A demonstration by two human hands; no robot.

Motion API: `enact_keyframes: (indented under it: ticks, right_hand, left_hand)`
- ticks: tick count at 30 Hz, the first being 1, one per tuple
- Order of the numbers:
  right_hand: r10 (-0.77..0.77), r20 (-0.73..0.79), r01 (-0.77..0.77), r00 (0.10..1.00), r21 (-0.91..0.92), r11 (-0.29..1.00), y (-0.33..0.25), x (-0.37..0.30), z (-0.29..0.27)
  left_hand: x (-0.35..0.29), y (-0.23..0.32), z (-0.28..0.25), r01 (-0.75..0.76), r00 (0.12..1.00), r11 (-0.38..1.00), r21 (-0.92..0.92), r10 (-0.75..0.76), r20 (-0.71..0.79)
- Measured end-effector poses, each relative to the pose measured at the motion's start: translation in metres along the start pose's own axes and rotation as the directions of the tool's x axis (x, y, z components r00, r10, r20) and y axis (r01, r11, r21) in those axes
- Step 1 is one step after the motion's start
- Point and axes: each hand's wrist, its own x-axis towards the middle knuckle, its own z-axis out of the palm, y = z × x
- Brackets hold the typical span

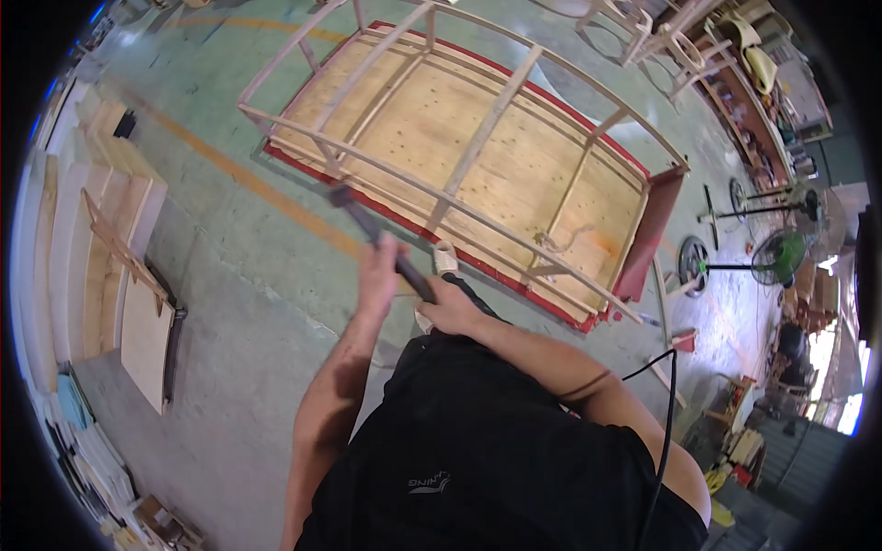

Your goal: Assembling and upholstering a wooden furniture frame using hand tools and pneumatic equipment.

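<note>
In front of my body a dark hammer-like tool (366, 219) slants across, its blocky head up at the far left, blurred. My right hand (450, 309) is closed around the lower end of its handle. Higher up, my left hand (378, 269) wraps the handle with bent fingers. Just beyond lies a wooden frame (487, 119) of slim bars, standing over a plywood panel (413, 138) edged in red. The tool's head appears close to the frame's near left bar; I cannot tell whether they touch.
Wooden boards (110, 248) stand stacked at left. At right are a green fan (779, 257) and a red piece (684, 340) on the floor. Chair frames (680, 46) crowd the far right. A black cable (673, 395) hangs by my right arm.
</note>
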Motion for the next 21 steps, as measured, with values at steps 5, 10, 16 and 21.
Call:
enact_keyframes:
  ticks: [5,10,16,21]
  right_hand:
    - [0.343,-0.088,-0.337,0.935,0.078,0.938,0.059,0.0,-0.054]
    - [0.56,-0.326,-0.541,0.761,0.158,0.826,0.114,0.03,-0.123]
    - [0.26,-0.845,0.048,0.467,0.318,0.947,0.105,0.116,-0.292]
    - [0.171,-0.952,0.402,0.254,0.265,0.876,0.114,0.217,-0.383]
  left_hand:
    - [0.008,-0.049,-0.003,0.015,0.904,0.973,0.232,-0.112,0.414]
    - [-0.047,-0.155,-0.137,0.551,0.829,0.805,0.219,-0.559,-0.03]
    - [-0.242,-0.173,-0.351,0.545,0.832,0.678,0.493,-0.365,-0.418]
    - [-0.328,-0.149,-0.367,0.706,0.204,0.589,-0.393,-0.7,-0.684]
